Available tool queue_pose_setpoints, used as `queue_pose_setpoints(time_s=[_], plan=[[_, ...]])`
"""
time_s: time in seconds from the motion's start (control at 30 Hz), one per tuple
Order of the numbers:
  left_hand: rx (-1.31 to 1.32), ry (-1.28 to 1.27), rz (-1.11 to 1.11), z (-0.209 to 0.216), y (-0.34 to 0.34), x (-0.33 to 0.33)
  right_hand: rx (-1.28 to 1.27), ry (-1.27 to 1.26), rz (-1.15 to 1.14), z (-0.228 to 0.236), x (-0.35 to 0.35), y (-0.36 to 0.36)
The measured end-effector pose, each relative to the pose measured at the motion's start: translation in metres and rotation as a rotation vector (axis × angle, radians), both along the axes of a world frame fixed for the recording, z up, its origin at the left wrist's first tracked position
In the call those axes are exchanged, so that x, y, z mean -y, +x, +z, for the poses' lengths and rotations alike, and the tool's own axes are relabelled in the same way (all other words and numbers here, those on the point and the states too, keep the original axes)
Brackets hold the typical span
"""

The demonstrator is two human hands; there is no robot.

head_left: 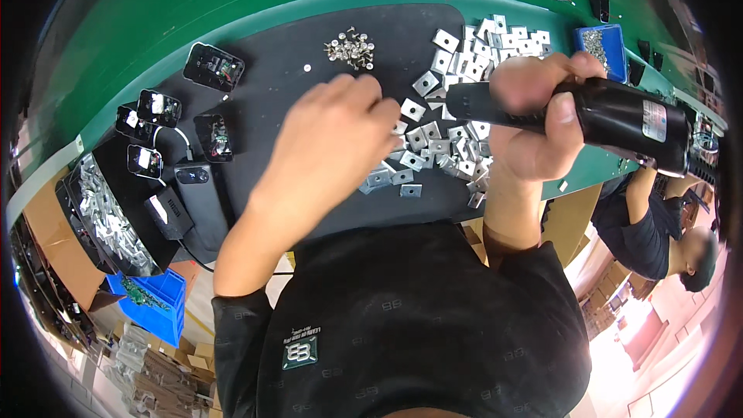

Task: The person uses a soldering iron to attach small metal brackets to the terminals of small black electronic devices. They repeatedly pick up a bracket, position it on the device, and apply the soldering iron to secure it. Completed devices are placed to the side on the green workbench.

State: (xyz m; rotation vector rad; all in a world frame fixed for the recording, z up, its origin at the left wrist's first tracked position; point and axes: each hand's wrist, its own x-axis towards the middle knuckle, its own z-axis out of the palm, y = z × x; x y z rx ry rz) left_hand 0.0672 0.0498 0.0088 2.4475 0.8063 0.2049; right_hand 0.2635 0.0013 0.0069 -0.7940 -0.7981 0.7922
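My right hand (535, 120) is wrapped round a long black handheld device (619, 114) with a white label, raised over the right part of the bench. My left hand (340, 128) hovers above the black mat (267, 54) with its fingers curled inward. Whatever its fingertips hold, if anything, is hidden. Just right of it lies a heap of small silver metal plates (418, 139), each with a hole, reaching partly behind my right hand and the device. A small pile of screws (352, 50) sits beyond my left hand.
At the left lie opened black housings (213, 67) with circuit boards, a black power bank (203, 193) and a tray of metal pieces (112, 224). A blue bin (617, 46) of small screws stands at the right. Another person (638, 224) works at the far right.
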Motion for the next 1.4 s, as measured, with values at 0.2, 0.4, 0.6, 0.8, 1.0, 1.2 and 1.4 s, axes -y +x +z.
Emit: queue_pose_setpoints(time_s=[0.2, 0.4, 0.6, 0.8, 1.0, 1.2, 1.4], plan=[[-0.066, 0.061, -0.101, -0.023, 0.012, 0.02, -0.016, 0.016, -0.001, 0.003, 0.004, 0.002], [-0.039, 0.11, -0.098, -0.027, 0.011, 0.03, -0.127, 0.105, -0.012, -0.005, -0.016, -0.016], [0.198, 0.084, -0.093, -0.023, 0.009, 0.055, -0.041, 0.041, 0.117, -0.015, -0.065, -0.046], [0.361, -0.159, 0.032, 0.003, -0.036, 0.071, -0.171, -0.02, 0.142, -0.034, -0.093, -0.088], [0.353, -0.146, 0.426, -0.004, -0.085, 0.06, -0.178, 0.031, 0.129, -0.029, -0.091, -0.088], [0.327, -0.122, 0.413, -0.013, -0.086, 0.034, -0.197, -0.011, 0.174, -0.007, -0.062, -0.059], [0.286, -0.055, 0.257, -0.025, -0.071, 0.022, -0.179, 0.01, 0.17, 0.018, -0.035, -0.045]])
